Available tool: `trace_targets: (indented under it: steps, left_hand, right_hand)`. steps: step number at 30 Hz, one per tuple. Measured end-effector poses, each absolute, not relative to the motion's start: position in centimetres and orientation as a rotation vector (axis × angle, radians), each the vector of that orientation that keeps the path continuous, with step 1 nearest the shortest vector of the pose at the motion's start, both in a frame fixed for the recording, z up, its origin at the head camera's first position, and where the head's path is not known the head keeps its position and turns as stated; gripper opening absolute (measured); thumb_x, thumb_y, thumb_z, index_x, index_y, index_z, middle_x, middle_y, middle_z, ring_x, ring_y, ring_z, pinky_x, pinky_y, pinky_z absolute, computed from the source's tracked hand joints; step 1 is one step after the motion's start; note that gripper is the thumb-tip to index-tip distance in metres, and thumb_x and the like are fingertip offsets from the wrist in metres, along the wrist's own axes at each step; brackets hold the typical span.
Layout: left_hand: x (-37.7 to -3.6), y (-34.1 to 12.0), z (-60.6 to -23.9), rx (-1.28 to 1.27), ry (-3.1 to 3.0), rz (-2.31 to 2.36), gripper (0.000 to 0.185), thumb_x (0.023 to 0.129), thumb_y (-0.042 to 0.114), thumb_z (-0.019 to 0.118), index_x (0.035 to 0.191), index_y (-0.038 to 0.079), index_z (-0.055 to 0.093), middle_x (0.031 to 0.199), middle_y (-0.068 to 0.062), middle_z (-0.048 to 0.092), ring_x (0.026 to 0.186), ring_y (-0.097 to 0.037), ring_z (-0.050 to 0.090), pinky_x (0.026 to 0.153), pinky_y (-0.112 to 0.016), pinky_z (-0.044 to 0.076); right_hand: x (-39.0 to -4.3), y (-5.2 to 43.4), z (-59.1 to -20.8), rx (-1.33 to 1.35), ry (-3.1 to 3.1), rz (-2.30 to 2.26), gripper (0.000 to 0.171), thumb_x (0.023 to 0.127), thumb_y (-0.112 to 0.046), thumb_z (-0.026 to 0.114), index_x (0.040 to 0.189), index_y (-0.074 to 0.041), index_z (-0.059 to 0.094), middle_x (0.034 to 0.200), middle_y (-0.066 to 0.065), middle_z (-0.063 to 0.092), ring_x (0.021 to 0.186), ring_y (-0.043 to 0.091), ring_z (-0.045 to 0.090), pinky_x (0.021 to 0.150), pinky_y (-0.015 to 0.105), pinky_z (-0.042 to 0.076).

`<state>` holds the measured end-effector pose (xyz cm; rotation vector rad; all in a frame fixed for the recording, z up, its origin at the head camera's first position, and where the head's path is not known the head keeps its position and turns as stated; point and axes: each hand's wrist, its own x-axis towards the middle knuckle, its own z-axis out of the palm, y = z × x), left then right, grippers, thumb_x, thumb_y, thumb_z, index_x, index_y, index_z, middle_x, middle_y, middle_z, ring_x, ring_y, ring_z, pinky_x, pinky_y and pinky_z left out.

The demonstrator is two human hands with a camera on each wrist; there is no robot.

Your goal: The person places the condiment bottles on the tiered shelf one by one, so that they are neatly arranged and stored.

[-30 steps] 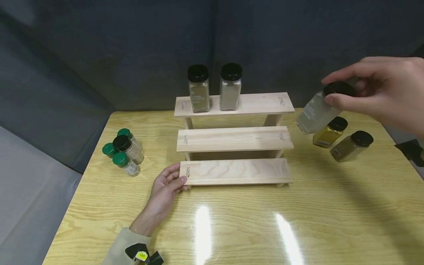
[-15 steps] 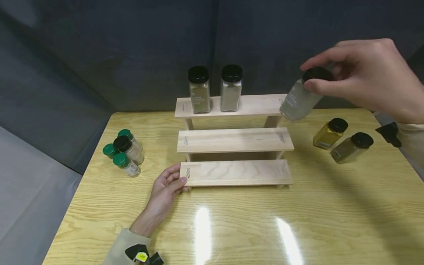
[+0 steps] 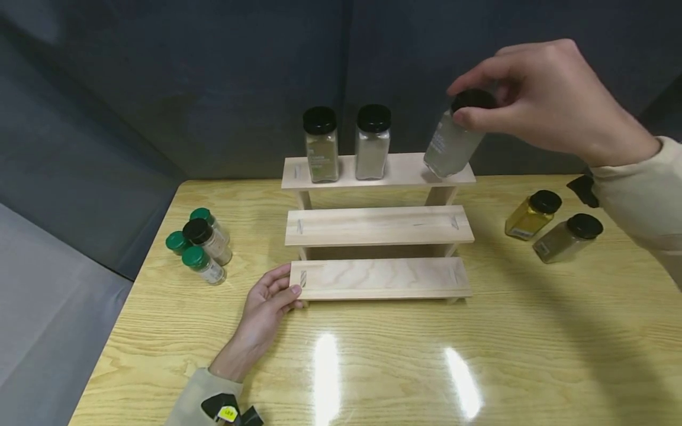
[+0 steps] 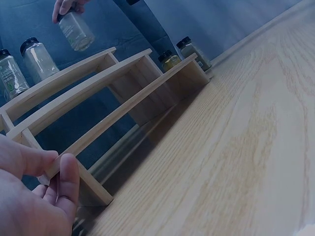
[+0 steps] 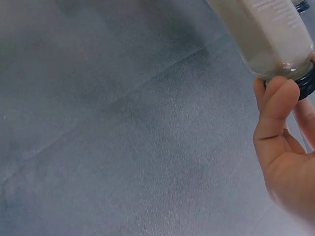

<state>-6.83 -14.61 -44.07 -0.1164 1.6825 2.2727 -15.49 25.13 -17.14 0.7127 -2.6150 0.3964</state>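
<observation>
A three-tier wooden rack (image 3: 378, 278) stands on the table. My left hand (image 3: 267, 299) grips the left end of its lowest shelf, thumb on top; the left wrist view shows the thumb and fingers pinching the board's corner (image 4: 54, 169). My right hand (image 3: 549, 100) holds a spice jar (image 3: 453, 145) by its black lid, tilted, over the right part of the top shelf. In the left wrist view this jar (image 4: 76, 32) hangs apart from the shelf. Two black-lidded jars stand upright on the top shelf: a greenish-brown jar (image 3: 322, 157) and a pale jar (image 3: 372, 155).
Right of the rack, a yellow jar (image 3: 530, 216) and a brownish jar (image 3: 567, 238) stand on the table (image 3: 394, 367). At left is a cluster of small jars, several green-lidded like this one (image 3: 203, 265), plus a black-lidded jar (image 3: 208, 239). A dark curtain (image 3: 240, 89) hangs behind.
My right hand has carried the held jar left and up, from above the jars at right to over the top shelf. My left hand stays on the lowest shelf.
</observation>
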Motion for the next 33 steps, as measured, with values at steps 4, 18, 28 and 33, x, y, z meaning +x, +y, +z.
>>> trace_targets:
  steps: [4, 18, 28, 33]
  left_hand:
    - [-6.8, -14.6, -44.0, -0.116, 1.688, 2.268, 0.055, 0.106, -0.011, 0.06, 0.157, -0.009, 0.04, 0.124, -0.016, 0.062, 0.098, -0.017, 0.065, 0.083, -0.024, 0.06]
    - [-6.7, -14.5, -44.0, -0.11, 1.674, 2.282, 0.054, 0.105, -0.011, 0.06, 0.156, -0.009, 0.04, 0.123, -0.015, 0.063, 0.096, -0.017, 0.065, 0.082, -0.024, 0.059]
    - [-6.7, -14.4, -44.0, -0.095, 1.665, 2.283, 0.055, 0.106, -0.011, 0.059, 0.157, -0.009, 0.039, 0.123, -0.015, 0.063, 0.098, -0.016, 0.064, 0.082, -0.023, 0.06]
    - [-6.7, -14.4, -44.0, -0.1, 1.664, 2.282, 0.055, 0.105, -0.012, 0.059, 0.157, -0.009, 0.04, 0.123, -0.015, 0.063, 0.098, -0.016, 0.064, 0.082, -0.023, 0.06]
  right_hand:
    - [-16.3, 24.5, -17.3, 0.726, -2.616, 0.433, 0.027, 0.092, -0.007, 0.088, 0.118, 0.0, 0.082, 0.099, 0.013, 0.075, 0.066, 0.013, 0.045, 0.057, 0.017, 0.031]
    - [-17.8, 23.3, -18.7, 0.73, -2.672, 0.422, 0.03, 0.096, -0.012, 0.086, 0.122, 0.001, 0.081, 0.097, 0.014, 0.07, 0.065, 0.021, 0.047, 0.053, 0.021, 0.031]
    - [-18.2, 23.2, -19.3, 0.728, -2.688, 0.421, 0.029, 0.097, -0.012, 0.085, 0.123, 0.002, 0.08, 0.098, 0.015, 0.069, 0.066, 0.022, 0.048, 0.052, 0.022, 0.031]
    - [-18.3, 23.2, -19.4, 0.726, -2.69, 0.412, 0.029, 0.098, -0.012, 0.084, 0.123, 0.002, 0.08, 0.1, 0.016, 0.069, 0.067, 0.022, 0.048, 0.052, 0.021, 0.031]
